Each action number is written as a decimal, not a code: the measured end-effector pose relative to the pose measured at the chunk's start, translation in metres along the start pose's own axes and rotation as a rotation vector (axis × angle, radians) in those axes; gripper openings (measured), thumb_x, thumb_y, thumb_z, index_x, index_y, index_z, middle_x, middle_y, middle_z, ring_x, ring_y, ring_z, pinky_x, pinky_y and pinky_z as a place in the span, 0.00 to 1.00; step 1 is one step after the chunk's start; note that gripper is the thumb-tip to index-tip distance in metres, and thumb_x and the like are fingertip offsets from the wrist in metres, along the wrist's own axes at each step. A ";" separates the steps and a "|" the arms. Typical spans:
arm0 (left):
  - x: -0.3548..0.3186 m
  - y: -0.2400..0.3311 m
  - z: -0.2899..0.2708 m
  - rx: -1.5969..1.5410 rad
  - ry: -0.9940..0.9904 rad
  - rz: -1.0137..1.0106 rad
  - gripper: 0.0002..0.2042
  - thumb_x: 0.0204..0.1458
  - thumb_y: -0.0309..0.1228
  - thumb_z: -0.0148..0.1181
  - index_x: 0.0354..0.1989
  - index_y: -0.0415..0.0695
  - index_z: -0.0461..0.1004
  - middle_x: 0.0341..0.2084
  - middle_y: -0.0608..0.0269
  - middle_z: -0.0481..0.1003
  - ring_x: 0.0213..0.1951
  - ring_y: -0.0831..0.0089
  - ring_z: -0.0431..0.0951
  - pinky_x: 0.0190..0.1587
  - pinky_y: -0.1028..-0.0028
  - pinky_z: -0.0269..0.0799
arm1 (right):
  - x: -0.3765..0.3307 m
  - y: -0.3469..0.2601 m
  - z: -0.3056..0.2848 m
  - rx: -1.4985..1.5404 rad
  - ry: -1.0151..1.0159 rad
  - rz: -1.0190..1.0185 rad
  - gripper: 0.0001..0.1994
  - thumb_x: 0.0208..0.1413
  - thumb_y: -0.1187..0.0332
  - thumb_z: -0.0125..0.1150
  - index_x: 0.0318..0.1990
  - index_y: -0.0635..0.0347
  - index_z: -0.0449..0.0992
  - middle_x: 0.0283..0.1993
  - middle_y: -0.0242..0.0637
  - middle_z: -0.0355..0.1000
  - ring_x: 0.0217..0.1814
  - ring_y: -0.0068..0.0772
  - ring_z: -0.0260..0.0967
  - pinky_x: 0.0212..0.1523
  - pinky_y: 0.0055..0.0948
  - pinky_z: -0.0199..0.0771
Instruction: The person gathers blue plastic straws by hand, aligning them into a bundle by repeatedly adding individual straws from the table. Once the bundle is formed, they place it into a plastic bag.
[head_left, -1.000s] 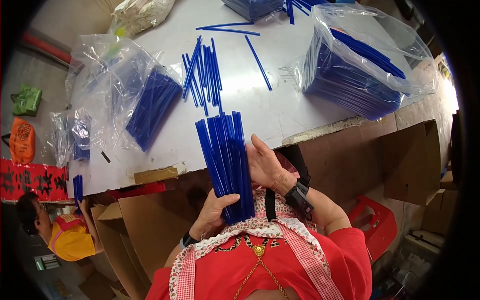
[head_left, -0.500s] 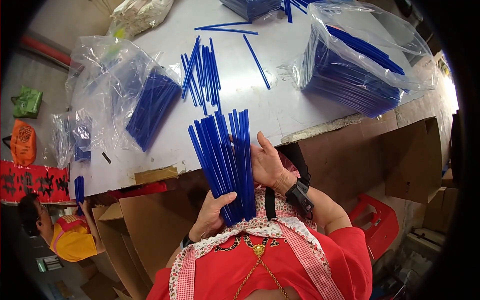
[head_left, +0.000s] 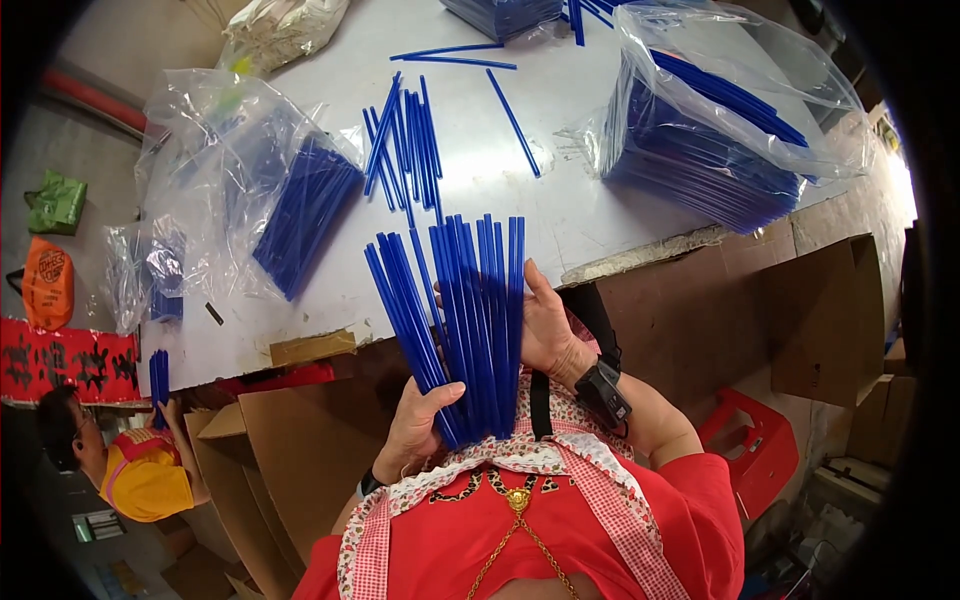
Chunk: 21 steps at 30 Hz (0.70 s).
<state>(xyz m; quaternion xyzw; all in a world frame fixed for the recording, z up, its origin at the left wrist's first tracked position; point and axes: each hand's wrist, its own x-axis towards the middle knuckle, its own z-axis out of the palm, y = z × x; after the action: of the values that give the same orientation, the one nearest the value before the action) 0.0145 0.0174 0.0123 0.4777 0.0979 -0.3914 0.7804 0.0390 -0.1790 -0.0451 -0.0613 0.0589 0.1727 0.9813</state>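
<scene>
The bundle of blue sticks (head_left: 470, 335) is in front of my chest, at the near edge of the table (head_left: 570, 110), its far ends fanned out and its near ends just by my apron (head_left: 600, 480). My left hand (head_left: 420, 418) clasps the bundle low on its left side, thumb across the front; its fingers are mostly hidden. My right hand (head_left: 550, 325) is spread at the right side, thumb standing off the sticks, fingers passing behind them.

Beyond, loose sticks (head_left: 412, 140) lie on the table. A clear bag (head_left: 205, 190) with more sticks lies to the left, and a fuller bag (head_left: 700, 150) stands to the right. Near left is a cardboard box (head_left: 320, 440); farther left, another person (head_left: 145, 480) holds some sticks too. A red stool (head_left: 765, 450) is at my right.
</scene>
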 end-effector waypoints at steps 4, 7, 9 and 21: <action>-0.002 -0.001 0.001 0.007 0.026 0.026 0.21 0.50 0.24 0.58 0.55 0.36 0.66 0.44 0.56 0.75 0.46 0.68 0.77 0.50 0.66 0.74 | -0.001 0.000 0.001 0.009 -0.046 0.002 0.36 0.60 0.39 0.43 0.63 0.61 0.62 0.62 0.44 0.65 0.63 0.39 0.63 0.64 0.41 0.61; -0.004 0.001 0.002 -0.031 0.009 -0.015 0.22 0.49 0.23 0.57 0.55 0.36 0.66 0.45 0.56 0.75 0.46 0.68 0.77 0.50 0.66 0.74 | -0.002 0.000 0.001 0.019 -0.067 0.007 0.36 0.60 0.39 0.43 0.63 0.61 0.62 0.63 0.45 0.63 0.64 0.39 0.62 0.64 0.41 0.60; -0.005 0.002 0.001 -0.027 0.007 -0.017 0.22 0.49 0.23 0.57 0.55 0.36 0.66 0.45 0.56 0.75 0.46 0.68 0.77 0.51 0.66 0.73 | -0.002 0.000 0.001 0.017 -0.064 0.001 0.36 0.60 0.39 0.43 0.63 0.61 0.62 0.63 0.45 0.63 0.64 0.40 0.61 0.65 0.42 0.60; -0.005 0.002 0.001 -0.016 0.008 0.014 0.21 0.49 0.21 0.54 0.54 0.36 0.67 0.45 0.55 0.75 0.46 0.68 0.77 0.51 0.67 0.73 | -0.003 -0.002 0.003 0.040 -0.094 -0.001 0.34 0.59 0.43 0.47 0.63 0.61 0.61 0.64 0.47 0.62 0.65 0.41 0.61 0.66 0.42 0.59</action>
<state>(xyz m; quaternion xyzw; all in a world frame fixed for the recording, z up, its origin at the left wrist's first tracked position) 0.0122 0.0198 0.0162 0.4735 0.1012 -0.3832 0.7866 0.0375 -0.1809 -0.0415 -0.0335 0.0163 0.1738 0.9841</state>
